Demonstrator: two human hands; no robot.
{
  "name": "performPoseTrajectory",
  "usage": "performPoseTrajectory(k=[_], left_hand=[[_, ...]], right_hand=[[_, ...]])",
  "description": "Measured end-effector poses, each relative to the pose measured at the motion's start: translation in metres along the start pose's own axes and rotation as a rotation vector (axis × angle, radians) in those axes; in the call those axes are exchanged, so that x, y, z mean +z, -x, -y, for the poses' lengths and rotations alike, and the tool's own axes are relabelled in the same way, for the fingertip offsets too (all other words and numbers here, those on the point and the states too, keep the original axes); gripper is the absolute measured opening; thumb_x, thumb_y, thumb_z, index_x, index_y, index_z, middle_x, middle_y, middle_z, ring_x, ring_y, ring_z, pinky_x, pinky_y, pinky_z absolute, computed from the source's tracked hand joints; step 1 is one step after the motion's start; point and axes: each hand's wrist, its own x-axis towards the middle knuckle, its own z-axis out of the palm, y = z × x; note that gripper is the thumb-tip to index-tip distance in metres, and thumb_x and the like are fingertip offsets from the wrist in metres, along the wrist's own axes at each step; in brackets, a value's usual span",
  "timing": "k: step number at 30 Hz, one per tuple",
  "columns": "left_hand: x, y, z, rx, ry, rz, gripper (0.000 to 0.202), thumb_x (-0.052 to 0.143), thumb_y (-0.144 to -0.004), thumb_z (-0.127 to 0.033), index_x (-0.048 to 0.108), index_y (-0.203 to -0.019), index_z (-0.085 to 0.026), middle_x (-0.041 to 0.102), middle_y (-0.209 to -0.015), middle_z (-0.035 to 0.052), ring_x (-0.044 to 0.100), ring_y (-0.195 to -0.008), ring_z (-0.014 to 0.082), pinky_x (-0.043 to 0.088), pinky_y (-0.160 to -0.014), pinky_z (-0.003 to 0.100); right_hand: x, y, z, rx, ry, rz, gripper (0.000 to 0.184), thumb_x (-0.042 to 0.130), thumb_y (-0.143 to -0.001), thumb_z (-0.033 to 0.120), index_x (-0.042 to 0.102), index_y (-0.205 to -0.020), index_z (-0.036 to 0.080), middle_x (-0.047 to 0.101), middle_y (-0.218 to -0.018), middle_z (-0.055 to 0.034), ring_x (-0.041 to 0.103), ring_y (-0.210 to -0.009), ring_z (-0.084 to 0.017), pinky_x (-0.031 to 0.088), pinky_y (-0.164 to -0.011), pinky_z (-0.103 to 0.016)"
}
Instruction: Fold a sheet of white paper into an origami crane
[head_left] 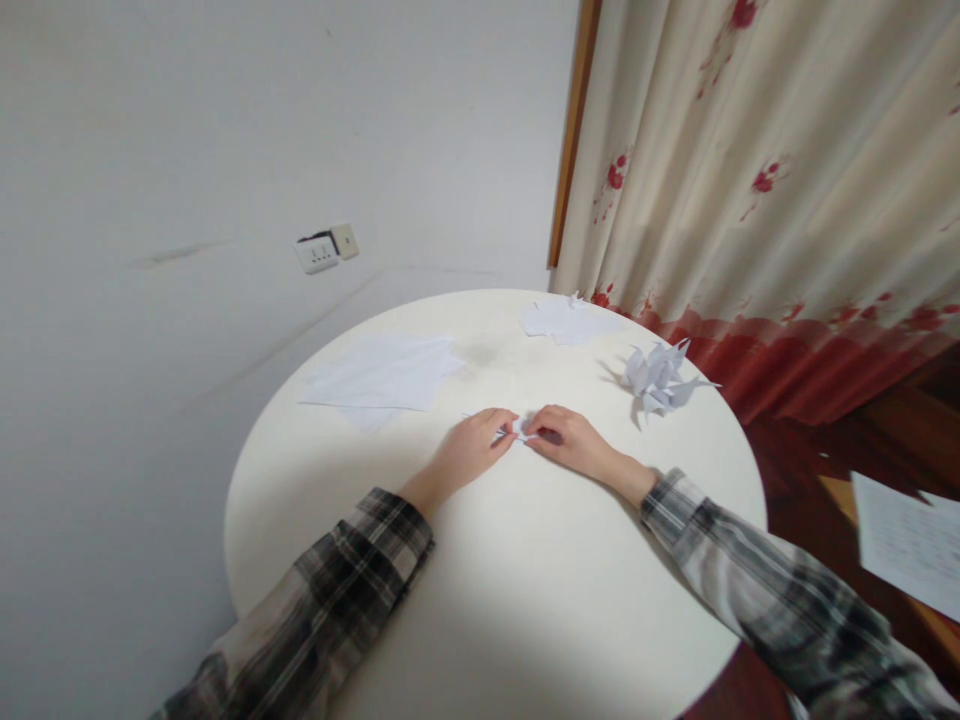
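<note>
Between my two hands, low over the middle of the round white table [480, 590], is a small piece of folded white paper [519, 428]. My left hand [480, 440] pinches its left side between thumb and fingers. On the other side, the curled fingertips and thumb of my right hand [566, 438] close on the paper's right side. Fingers cover much of the paper, so its exact folds cannot be made out. To the right of my right hand stands a cluster of folded white paper cranes [660, 378] with pointed tips.
Loose white sheets [382, 372] lie at the table's left, and more paper [566, 320] rests near the far edge. A white wall with a socket [319, 254] borders the left. A flowered curtain [757, 190] hangs behind; written pages [907, 540] lie beyond the right edge.
</note>
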Motion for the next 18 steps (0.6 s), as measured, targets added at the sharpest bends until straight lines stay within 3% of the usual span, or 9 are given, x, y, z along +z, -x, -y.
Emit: performPoseTrajectory(k=[18], left_hand=[[0.0018, -0.0009, 0.0038, 0.046, 0.012, -0.018, 0.008, 0.051, -0.079, -0.023, 0.056, -0.085, -0.019, 0.061, -0.096, 0.0027, 0.055, -0.095, 0.0157, 0.043, -0.088, 0.031]], right_hand=[[0.0013, 0.0005, -0.0012, -0.006, -0.006, 0.003, 0.009, 0.057, -0.077, 0.021, 0.059, -0.086, 0.019, 0.057, -0.08, -0.0038, 0.051, -0.073, -0.013, 0.042, -0.068, -0.025]])
